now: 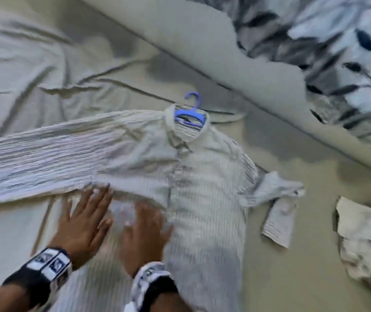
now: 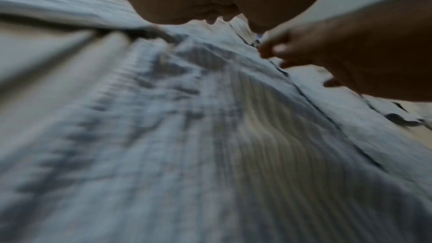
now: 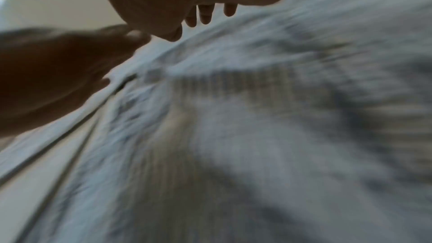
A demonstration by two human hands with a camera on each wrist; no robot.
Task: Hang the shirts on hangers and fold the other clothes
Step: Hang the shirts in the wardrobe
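Note:
A white striped shirt (image 1: 202,176) lies face up on the bed with a blue hanger (image 1: 191,113) in its collar, the hook pointing away from me. Its left sleeve (image 1: 44,158) stretches out to the left; the other sleeve (image 1: 279,212) is bunched at the right. My left hand (image 1: 85,212) lies flat with spread fingers on the shirt's lower left front. My right hand (image 1: 144,224) lies flat beside it on the same cloth. In the left wrist view the striped shirt (image 2: 233,136) fills the frame below my left hand (image 2: 210,3). The right wrist view shows my right hand (image 3: 205,5) over the blurred shirt (image 3: 233,136).
The bed sheet (image 1: 33,64) is cream and creased. A leaf-patterned blanket (image 1: 337,52) with a plain underside is heaped at the back right. Another crumpled pale garment (image 1: 364,242) lies at the right edge.

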